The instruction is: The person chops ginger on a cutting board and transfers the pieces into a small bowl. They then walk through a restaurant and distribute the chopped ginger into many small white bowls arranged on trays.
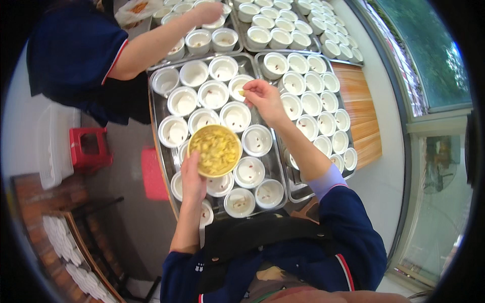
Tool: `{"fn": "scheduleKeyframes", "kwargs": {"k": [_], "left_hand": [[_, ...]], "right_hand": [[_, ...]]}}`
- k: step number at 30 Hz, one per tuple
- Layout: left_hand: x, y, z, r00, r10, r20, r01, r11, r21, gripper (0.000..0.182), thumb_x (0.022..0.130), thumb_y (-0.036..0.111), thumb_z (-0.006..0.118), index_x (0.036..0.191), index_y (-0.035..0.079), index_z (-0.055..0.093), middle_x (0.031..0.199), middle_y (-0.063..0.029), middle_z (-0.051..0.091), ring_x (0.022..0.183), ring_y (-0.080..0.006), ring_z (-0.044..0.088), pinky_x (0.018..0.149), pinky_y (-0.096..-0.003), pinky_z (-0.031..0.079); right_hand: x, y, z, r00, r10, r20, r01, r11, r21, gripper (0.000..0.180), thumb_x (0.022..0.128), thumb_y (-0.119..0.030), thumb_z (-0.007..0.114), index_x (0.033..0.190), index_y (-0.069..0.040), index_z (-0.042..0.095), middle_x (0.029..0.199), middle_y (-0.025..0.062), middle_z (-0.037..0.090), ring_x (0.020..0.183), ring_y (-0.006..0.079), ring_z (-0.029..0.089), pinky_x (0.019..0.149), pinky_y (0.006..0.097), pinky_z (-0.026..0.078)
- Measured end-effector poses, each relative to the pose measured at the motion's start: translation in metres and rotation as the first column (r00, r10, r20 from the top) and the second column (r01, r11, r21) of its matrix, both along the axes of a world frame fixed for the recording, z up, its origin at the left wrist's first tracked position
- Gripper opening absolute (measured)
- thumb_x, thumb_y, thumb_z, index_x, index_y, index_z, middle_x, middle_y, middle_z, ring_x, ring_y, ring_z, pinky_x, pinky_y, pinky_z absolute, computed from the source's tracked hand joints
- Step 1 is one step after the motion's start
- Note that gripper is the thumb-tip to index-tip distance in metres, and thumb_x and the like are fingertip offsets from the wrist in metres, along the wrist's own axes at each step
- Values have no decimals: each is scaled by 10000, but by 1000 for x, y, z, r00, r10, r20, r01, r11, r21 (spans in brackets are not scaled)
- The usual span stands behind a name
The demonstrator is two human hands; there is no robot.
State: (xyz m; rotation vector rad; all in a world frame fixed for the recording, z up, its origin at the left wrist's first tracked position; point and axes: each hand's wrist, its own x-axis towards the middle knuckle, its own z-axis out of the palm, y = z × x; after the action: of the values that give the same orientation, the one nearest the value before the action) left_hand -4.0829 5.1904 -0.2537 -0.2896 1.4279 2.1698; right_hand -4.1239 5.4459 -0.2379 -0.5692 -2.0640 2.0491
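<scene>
My left hand (194, 176) holds a round yellow bowl (215, 151) filled with yellow sliced pieces, above a metal tray (278, 166) of white cups. Over a white cup (241, 88) near the tray's right side, my right hand (262, 99) pinches a small yellow piece (241, 92) between thumb and fingertips. Many cups, such as a white cup (257, 140), have a few small reddish-brown bits at the bottom. A second metal tray (299, 192) of similar cups lies to the right, under my right forearm.
A co-worker's arm (151, 53) reaches over more cup-filled trays at the top left, beside a plastic bag (136, 11) with orange bits. A wooden tabletop (358, 113) shows at right. Red stools (91, 149) and a white plastic basket (55, 147) stand at left. Windows line the right.
</scene>
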Motion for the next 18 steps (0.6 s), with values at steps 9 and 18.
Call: {"fn": "scheduleKeyframes", "kwargs": {"k": [9, 18], "left_hand": [[-14, -30, -20, 998, 48, 32, -47, 998, -30, 416, 993, 216, 432, 1319, -42, 410, 1269, -161, 539, 1152, -241, 559, 964, -368, 474], [-28, -40, -35, 999, 15, 33, -13, 999, -52, 408, 992, 219, 432, 1308, -39, 416, 1264, -161, 538, 1145, -245, 562, 969, -373, 468]], "right_hand": [[-84, 34, -72, 998, -67, -17, 69, 945, 320, 68, 841, -52, 633, 903, -33, 616, 726, -21, 589, 598, 56, 518, 539, 208, 436], [-126, 48, -96, 981, -82, -176, 185, 672, 717, 72, 790, -88, 611, 848, -45, 612, 753, 168, 640, 725, 359, 627, 650, 431, 492]]}}
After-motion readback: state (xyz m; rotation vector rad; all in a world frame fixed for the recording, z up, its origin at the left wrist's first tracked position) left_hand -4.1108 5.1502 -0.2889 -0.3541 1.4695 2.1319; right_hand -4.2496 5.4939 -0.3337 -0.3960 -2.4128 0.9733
